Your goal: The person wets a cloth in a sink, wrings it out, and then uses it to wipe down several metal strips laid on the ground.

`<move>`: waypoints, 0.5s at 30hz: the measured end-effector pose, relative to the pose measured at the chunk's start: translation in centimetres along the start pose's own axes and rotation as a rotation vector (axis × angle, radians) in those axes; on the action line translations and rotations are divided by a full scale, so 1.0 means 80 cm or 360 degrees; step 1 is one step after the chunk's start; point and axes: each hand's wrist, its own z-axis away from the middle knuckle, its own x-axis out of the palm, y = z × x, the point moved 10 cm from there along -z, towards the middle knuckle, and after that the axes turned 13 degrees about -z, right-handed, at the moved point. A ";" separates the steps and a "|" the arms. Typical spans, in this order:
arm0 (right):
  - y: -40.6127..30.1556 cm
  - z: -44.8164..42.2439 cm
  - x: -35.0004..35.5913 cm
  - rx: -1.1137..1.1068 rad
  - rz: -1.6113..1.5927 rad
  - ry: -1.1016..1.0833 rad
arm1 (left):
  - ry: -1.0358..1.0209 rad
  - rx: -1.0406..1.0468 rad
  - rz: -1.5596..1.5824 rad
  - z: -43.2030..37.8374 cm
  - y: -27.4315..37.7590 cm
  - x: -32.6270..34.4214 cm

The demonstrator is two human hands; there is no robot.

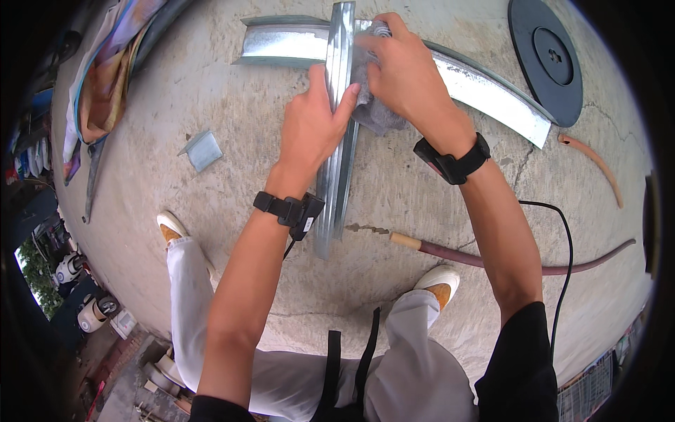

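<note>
My left hand [316,116] grips a long galvanized steel channel [337,79], fingers on its left side and thumb across its right. The channel points away from me over the concrete floor [237,200]. In my right hand [403,68] is a grey cloth [377,113], bunched against the channel's right side near its far end. Part of the cloth is hidden under my fingers. Beyond and beneath the held piece, a second, wider galvanized channel [285,42] lies crosswise on the floor, its right part [490,100] passing behind my right hand.
A short bent metal piece [204,152] lies to the left. At the far right are a black round disc [548,58] and an orange-brown tube [598,161]. A dark red hose [459,257] crosses near my right foot. Colourful fabric [103,84] hangs at the upper left.
</note>
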 end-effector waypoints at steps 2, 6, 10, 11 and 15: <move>-0.003 -0.002 0.012 -0.0056 0.0213 -0.0018 | 0.0002 0.0000 0.0039 0.001 0.005 0.000; -0.021 0.012 0.021 -0.0105 0.0405 0.0000 | 0.0005 0.0026 0.0115 0.001 -0.002 -0.001; -0.008 0.013 0.027 -0.0050 0.0394 -0.0042 | 0.0061 0.0028 0.0055 0.000 0.000 -0.003; -0.004 0.015 0.030 -0.0039 0.0390 -0.0050 | 0.0032 0.0002 -0.0007 0.000 -0.002 -0.002; -0.007 0.030 0.037 0.0034 0.0170 -0.0261 | -0.0013 -0.0004 -0.0139 0.024 -0.006 -0.005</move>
